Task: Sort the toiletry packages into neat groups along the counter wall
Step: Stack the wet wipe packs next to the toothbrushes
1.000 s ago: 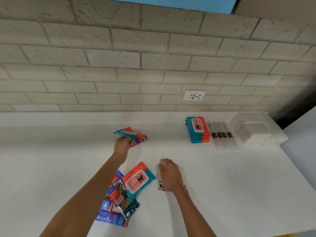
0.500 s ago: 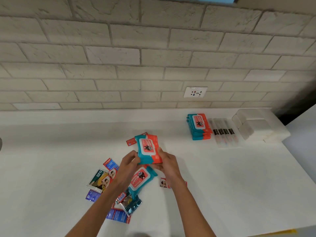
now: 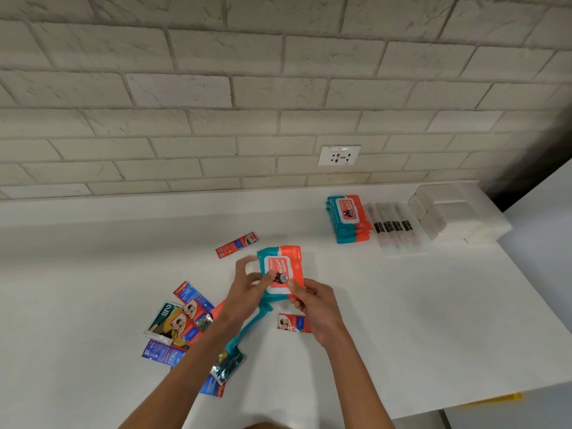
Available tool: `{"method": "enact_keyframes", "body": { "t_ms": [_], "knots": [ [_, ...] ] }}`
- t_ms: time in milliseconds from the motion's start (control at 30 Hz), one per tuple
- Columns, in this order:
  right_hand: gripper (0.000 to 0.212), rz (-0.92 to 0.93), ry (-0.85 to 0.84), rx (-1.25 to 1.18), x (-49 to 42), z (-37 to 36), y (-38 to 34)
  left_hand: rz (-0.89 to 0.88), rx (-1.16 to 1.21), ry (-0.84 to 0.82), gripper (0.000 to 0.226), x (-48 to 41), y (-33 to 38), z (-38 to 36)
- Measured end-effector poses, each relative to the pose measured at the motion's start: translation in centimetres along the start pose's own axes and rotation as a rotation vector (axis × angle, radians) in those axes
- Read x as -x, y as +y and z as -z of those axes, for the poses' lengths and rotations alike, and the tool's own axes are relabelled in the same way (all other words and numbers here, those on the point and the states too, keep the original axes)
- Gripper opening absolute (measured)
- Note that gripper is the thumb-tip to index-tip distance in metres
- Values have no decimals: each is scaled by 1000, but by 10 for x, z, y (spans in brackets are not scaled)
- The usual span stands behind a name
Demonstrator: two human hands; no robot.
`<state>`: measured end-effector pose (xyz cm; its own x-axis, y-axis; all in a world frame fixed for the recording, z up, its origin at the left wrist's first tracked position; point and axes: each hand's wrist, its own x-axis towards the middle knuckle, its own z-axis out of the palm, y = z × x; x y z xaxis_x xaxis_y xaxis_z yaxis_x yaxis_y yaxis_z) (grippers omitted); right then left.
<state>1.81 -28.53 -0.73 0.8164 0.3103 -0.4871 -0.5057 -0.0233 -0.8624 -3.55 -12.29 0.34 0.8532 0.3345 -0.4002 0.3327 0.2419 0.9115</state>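
A person's left hand (image 3: 247,289) and right hand (image 3: 312,301) both gripped one teal-and-orange wipes pack (image 3: 283,272), held above the white counter (image 3: 433,320) below and to the left of the wall socket (image 3: 339,155), its label facing the camera. Each thumb pressed on the front of the pack and the fingers curled behind it. The left hand held the left edge and the right hand the lower right corner.

Straight below the wall socket, near the foot of the brick wall (image 3: 216,88), stood a stack of matching wipes packs (image 3: 349,219). Below and to the right of the socket, just beside that stack, lay a row of clear toothbrush packs (image 3: 394,230). Farther right of the socket sat a block of white tissue packs (image 3: 448,215).

Below and left of the socket, a red toothpaste carton (image 3: 236,245) lay alone on the counter. Much farther down and left of the socket, a loose heap of sachets and cartons (image 3: 179,323) sprawled, partly hidden by the left forearm, which also covered most of a second teal pack (image 3: 250,323). A small red sachet (image 3: 291,322) lay well below the socket, just beside the right wrist.
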Motion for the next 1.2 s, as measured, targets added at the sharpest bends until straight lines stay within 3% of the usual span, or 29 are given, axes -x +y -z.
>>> {"method": "enact_keyframes", "body": {
  "t_ms": [167, 467, 867, 1200],
  "knots": [
    [29, 7, -52, 33, -7, 30, -10, -135, -83, -6, 35, -32, 14, -40],
    [31, 71, -126, 84, -43, 119, -48, -7, -30, 69, 33, -85, 16, -130],
    [27, 99, 19, -15, -122, 195, -100, 83, 85, 159, 70, -157, 28, -226],
    [22, 76, 29, 45, -211, 202, -135, 75, -154, 253, 27, -217, 46, -244]
  ]
}}
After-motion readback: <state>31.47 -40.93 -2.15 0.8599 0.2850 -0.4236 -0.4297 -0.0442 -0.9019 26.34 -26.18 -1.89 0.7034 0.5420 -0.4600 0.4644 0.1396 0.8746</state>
